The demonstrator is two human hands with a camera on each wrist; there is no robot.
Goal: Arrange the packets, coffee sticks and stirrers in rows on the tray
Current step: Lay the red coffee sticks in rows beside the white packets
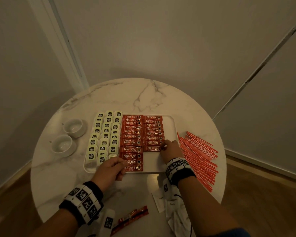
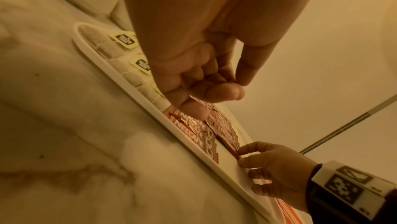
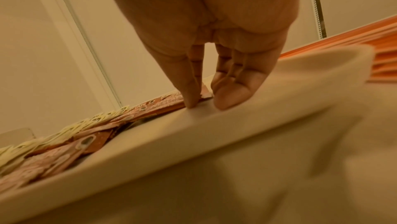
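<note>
Hands apart — right (image 1: pixel 171 149) pinches a coffee stick (image 1: pixel 152 148), left (image 1: pixel 109 168) loosely curled, empty.

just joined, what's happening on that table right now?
A person is laying out drink supplies on a white tray on a round marble table. Tea bags fill the tray's left side, with two columns of red coffee sticks beside them. The right hand is setting the nearest stick of the shorter right column; the left hand rests at the near end of the longer one. The orange stirrers lie on the table, off the tray. A few more sticks wait near the table's front edge.
</note>
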